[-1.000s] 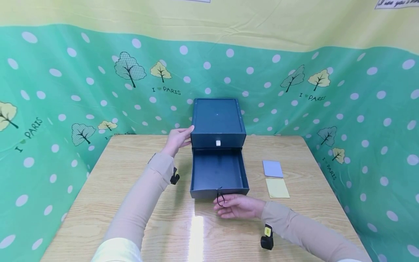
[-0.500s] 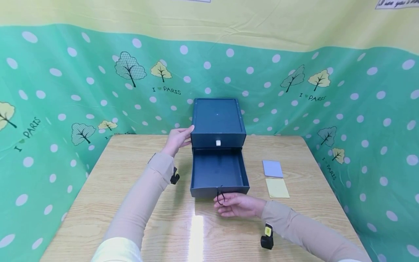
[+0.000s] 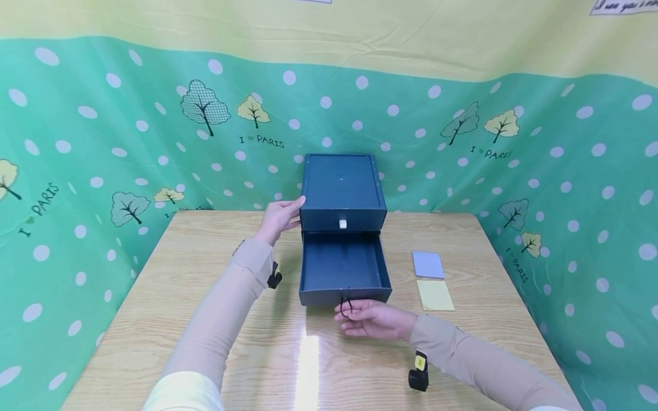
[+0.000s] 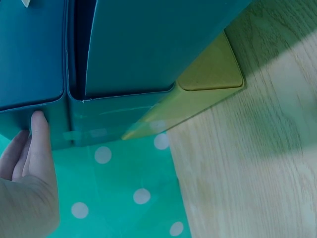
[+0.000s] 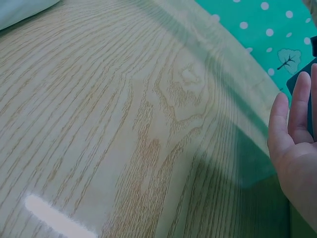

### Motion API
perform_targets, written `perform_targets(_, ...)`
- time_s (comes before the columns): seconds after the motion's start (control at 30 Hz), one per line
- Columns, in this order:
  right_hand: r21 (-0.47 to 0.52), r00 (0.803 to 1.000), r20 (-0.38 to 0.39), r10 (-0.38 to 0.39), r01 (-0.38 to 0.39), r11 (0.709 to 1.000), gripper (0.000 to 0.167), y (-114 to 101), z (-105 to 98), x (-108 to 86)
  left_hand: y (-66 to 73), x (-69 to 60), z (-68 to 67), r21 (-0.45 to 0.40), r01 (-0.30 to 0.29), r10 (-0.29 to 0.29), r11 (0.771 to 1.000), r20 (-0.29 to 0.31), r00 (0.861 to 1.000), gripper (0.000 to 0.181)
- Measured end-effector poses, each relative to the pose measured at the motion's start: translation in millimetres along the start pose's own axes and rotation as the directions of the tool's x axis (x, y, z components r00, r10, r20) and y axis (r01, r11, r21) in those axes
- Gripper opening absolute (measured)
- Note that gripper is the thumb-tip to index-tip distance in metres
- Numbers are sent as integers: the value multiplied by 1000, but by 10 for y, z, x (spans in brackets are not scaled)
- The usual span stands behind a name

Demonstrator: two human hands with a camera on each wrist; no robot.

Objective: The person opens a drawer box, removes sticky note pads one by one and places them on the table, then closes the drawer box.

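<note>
The dark blue drawer unit [image 3: 341, 182] stands at the back of the table, its upper drawer shut, with a white knob [image 3: 342, 224]. Below, an empty drawer [image 3: 343, 262] is pulled out; a black loop [image 3: 346, 308] hangs from its front. My left hand [image 3: 278, 220] rests straight fingers on the unit's left side, as the left wrist view also shows [image 4: 34, 173]. At the drawer front, my right hand [image 3: 377, 319] has its fingers loosely bent, touching by the loop; in the right wrist view the hand [image 5: 297, 134] is partly cut off.
A blue paper square [image 3: 428, 265] and a yellow one [image 3: 436, 295] lie on the wooden table [image 3: 205, 274], right of the drawer. A yellow box-like part [image 4: 213, 64] shows beside the blue unit. A dotted green curtain [image 3: 329, 114] surrounds the table's back and sides.
The lower drawer has slid slightly inward, towards the unit. My right hand has moved the same way with it, while my left hand has stayed in place.
</note>
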State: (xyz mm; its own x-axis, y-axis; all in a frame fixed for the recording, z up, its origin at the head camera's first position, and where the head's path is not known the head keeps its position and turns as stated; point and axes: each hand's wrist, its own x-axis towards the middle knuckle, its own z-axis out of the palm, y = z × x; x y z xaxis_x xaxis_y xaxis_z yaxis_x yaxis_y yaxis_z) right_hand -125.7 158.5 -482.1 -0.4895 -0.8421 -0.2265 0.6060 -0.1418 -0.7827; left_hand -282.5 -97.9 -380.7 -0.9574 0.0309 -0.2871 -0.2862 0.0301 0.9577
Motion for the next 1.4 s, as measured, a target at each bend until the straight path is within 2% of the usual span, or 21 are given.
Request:
perform_targets(0.6, 11, 997, -78, -12, 12, 1000, 27, -30, 6, 63, -10, -8, 2, 24, 8, -8, 1000, -15, 1000, 59)
perform_targets(0.93, 20, 984, -175, -11, 15, 1000, 26, -25, -25, 102, -8, -15, 0, -1, -12, 12, 1000, -8, 1000, 58)
perform_targets(1.4, 12, 981, -190, -29, 31, 999, 25, -25, -41, 144, -6, -21, 6, -2, -11, 11, 1000, -11, 1000, 58)
